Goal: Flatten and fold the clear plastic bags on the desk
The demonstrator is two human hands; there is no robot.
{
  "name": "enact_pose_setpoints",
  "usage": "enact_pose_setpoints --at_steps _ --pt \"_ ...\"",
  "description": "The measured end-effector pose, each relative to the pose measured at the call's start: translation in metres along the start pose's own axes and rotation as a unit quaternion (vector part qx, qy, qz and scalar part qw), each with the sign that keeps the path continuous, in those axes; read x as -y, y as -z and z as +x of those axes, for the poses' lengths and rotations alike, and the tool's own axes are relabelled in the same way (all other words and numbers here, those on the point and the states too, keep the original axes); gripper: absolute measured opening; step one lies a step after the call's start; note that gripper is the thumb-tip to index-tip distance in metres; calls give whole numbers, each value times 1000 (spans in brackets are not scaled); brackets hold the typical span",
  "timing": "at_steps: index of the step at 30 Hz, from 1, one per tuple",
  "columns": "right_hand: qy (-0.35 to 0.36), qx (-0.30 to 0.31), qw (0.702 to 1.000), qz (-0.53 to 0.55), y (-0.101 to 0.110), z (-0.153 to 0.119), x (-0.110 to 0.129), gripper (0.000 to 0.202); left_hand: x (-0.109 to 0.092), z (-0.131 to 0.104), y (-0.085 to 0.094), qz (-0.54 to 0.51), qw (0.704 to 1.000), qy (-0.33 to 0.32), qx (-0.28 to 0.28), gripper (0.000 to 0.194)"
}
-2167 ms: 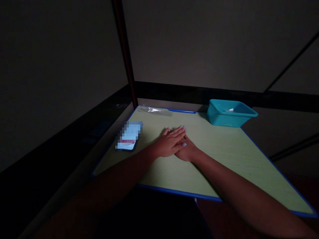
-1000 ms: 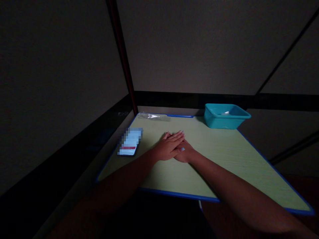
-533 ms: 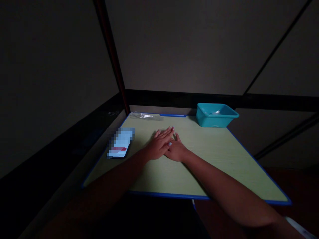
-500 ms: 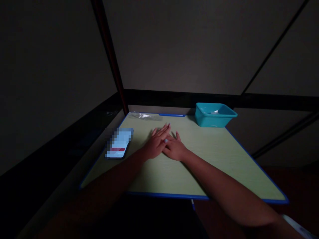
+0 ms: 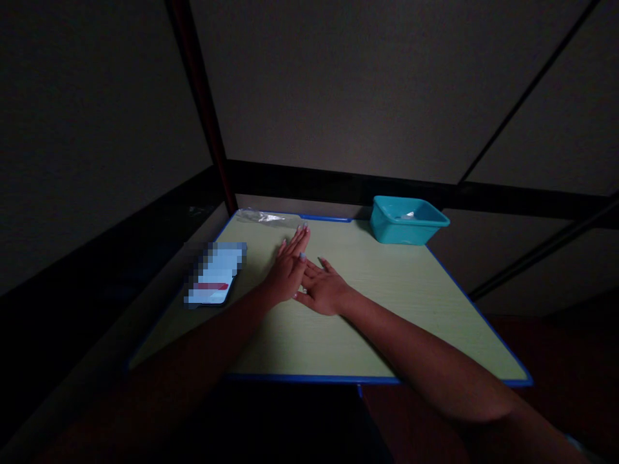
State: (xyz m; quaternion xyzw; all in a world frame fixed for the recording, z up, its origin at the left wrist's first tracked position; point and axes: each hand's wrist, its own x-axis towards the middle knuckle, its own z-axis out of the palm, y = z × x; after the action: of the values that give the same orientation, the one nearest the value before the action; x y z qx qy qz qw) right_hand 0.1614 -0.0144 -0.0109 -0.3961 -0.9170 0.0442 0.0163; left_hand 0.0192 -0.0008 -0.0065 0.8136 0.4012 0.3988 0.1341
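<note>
Over the middle of the pale green table (image 5: pixel 377 348), my left hand (image 5: pixel 286 270) rests with its fingers stretched out toward the far edge. My right hand (image 5: pixel 326 289) lies low beside it, fingers spread, some of them tucked under the left palm and hidden there. The two hands touch each other, and no object shows in either. To the left of my left hand lies a phone (image 5: pixel 215 274) with a lit screen, partly pixelated. A crumpled clear plastic bag (image 5: pixel 268 219) lies just beyond my left fingertips.
A turquoise plastic basket (image 5: pixel 409 232) stands at the table's far right corner, with something pale and shiny inside. Blue trim (image 5: pixel 309 379) runs along the table's edge. Dark-banded wall panels (image 5: pixel 329 116) rise behind and to the left. The surroundings are dim.
The view has shifted slightly, so things sit further left. My left hand has tilted its fingers more toward the far edge, its thumb now raised. The right thumb shows below the left palm.
</note>
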Motion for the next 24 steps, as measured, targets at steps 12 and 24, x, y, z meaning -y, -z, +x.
enact_pose_setpoints --at_steps 12,24 --pt "65 -49 995 52 2 -8 5 58 5 -1 9 -24 999 -38 25 73" --pt "53 -44 992 109 8 -7 0 58 10 -2 5 -32 998 -13 50 73"
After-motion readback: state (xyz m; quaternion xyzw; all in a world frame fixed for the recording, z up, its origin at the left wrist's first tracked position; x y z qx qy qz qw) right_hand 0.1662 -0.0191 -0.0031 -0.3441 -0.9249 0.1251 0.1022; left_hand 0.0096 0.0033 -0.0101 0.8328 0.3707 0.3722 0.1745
